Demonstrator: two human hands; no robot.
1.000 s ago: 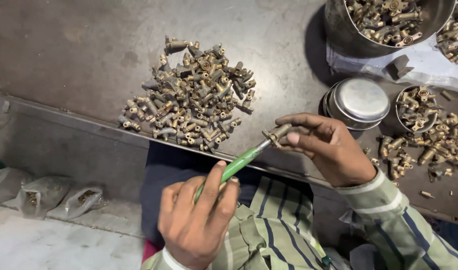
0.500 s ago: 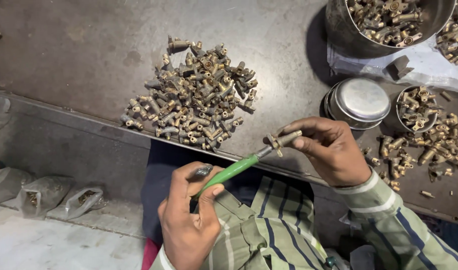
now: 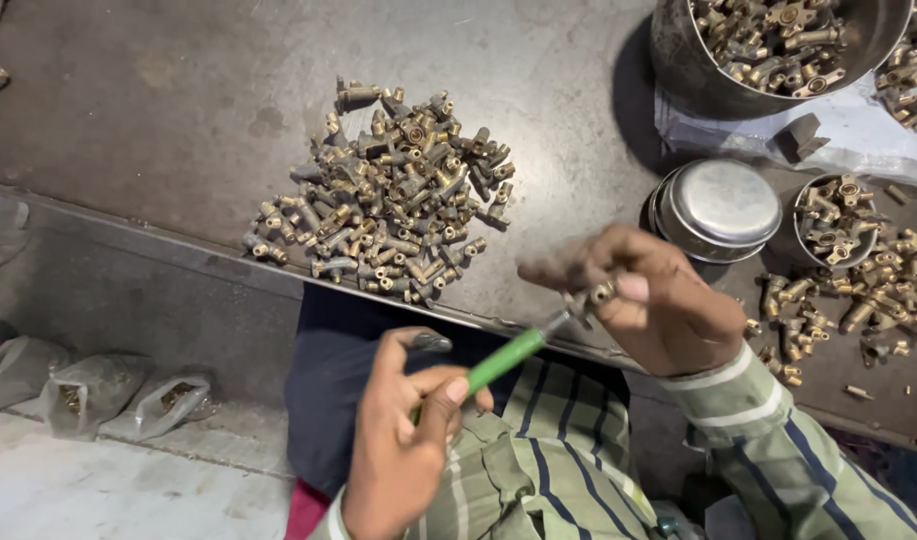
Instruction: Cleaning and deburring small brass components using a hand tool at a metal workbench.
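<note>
A heap of fittings (image 3: 384, 215) is laid at the worktop (image 3: 159, 110) centre. To its right, a lidded tin (image 3: 719, 208) is set beside a small filled cup (image 3: 834, 218); behind them, a large pot (image 3: 769, 50) of fittings is placed.

Soft, dim light is falling from above; the right hand (image 3: 651, 300) is blurring, everything else staying sharp.

Head-worn camera looks steeply down, close over the metal table (image 3: 179, 120).
</note>
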